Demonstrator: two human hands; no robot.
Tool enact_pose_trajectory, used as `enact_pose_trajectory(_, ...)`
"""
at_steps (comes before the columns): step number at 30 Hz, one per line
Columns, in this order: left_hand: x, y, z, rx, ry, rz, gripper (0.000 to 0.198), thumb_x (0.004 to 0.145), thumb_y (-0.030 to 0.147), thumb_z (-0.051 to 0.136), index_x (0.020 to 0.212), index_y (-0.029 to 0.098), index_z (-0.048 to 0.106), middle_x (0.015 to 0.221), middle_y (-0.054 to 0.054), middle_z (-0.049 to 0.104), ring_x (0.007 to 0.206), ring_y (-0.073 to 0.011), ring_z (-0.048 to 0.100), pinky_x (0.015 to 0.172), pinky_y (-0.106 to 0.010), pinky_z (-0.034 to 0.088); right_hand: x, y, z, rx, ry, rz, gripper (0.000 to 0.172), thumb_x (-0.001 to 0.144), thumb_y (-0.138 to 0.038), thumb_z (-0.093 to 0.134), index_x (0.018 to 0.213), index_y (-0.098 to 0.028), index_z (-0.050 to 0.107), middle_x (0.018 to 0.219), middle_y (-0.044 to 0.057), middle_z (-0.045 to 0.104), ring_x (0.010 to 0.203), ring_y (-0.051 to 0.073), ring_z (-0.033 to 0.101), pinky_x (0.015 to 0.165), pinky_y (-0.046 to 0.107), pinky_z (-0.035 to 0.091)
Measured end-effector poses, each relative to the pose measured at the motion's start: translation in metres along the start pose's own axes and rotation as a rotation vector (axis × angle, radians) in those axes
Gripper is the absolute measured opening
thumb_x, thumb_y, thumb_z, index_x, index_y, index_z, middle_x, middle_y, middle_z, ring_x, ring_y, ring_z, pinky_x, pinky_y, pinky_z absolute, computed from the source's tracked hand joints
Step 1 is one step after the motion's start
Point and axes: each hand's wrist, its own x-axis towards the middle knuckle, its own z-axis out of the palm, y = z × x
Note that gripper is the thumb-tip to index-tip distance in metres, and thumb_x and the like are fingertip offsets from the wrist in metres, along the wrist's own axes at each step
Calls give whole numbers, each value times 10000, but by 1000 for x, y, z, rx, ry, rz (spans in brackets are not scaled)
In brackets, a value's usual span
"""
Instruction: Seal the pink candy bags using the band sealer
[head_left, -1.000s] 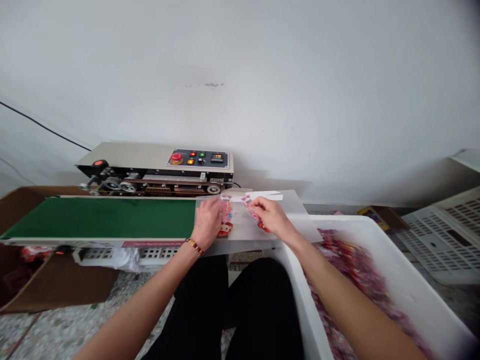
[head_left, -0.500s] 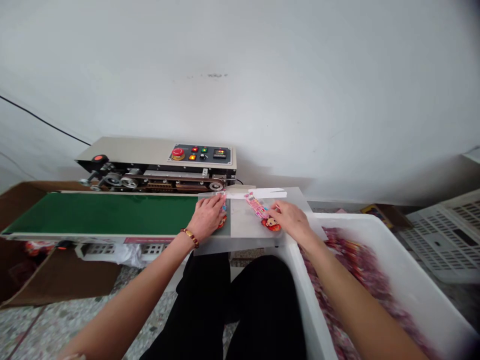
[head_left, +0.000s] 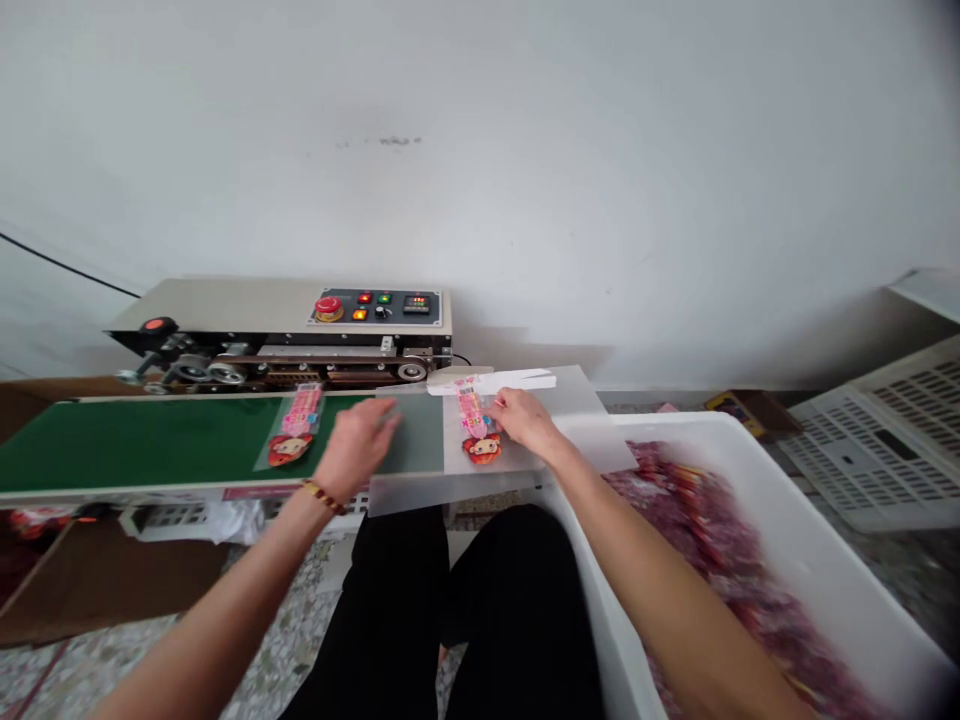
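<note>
My right hand [head_left: 525, 418] pinches the right edge of a clear packet [head_left: 480, 442] with a pink printed label and a red-haired cartoon face. That packet lies on the translucent sheet [head_left: 570, 440] at the belt's right end. Above the grey plate [head_left: 420, 440], my left hand [head_left: 358, 440] holds nothing, its fingers bent, apart and a little blurred. A second packet [head_left: 292, 440] of the same kind rests on the green belt [head_left: 187, 440], left of my left hand and apart from it. Behind the belt stands a band sealing machine [head_left: 202, 305] with lit buttons.
A white foam box [head_left: 724, 430] full of pink packets [head_left: 705, 530] stands at my right. Beyond it are a white slatted crate [head_left: 862, 460] and a small box [head_left: 750, 412]. A cardboard box [head_left: 120, 580] is below the belt at left.
My left hand has let go of a packet, which now lies farther left on the belt. My right hand has brought another packet leftward and straightened it. The view has shifted slightly right.
</note>
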Motion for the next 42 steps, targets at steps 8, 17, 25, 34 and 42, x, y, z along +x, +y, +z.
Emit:
enact_pose_trajectory(8, 15, 98, 33, -954, 62, -174, 370, 839, 497, 709, 1002, 172, 773, 971, -71, 785, 881, -216, 710, 844, -334, 571, -36, 2, -2, 345, 247, -470, 154, 940, -353, 506, 830, -246, 501, 662, -43, 560, 618, 147, 508, 644, 253, 353)
enact_pose_trajectory(17, 20, 110, -5, -844, 112, -51, 248, 846, 430, 713, 908, 210, 810, 926, -38, 789, 869, -201, 692, 848, -303, 536, -47, -15, -29, 442, 314, -539, 240, 902, -374, 545, 708, -235, 515, 593, -57, 441, 561, 124, 379, 581, 253, 292)
enact_pose_trajectory(25, 24, 111, -10, -1039, 24, -114, 344, 778, 460, 800, 1007, 203, 793, 1009, -61, 793, 931, -222, 708, 881, -335, 549, -52, -25, -44, 509, 193, -504, 218, 867, -357, 567, 699, -219, 553, 575, -60, 474, 562, 117, 404, 575, 252, 299)
enact_pose_trajectory(34, 35, 119, -15, -1121, 48, -151, 326, 705, 449, 852, 745, 170, 688, 805, -26, 727, 701, -135, 616, 691, -261, 504, -54, -36, -47, 608, 107, -487, 235, 848, -455, 634, 826, -221, 618, 617, -73, 436, 583, 117, 369, 572, 257, 295)
enact_pose_trajectory(42, 26, 118, -20, -959, 0, -158, 328, 778, 483, 769, 795, 156, 748, 753, -26, 693, 700, -136, 568, 680, -251, 452, -45, -45, -50, 681, 144, -514, 212, 834, -407, 622, 756, -212, 592, 625, -70, 407, 593, 111, 335, 565, 261, 266)
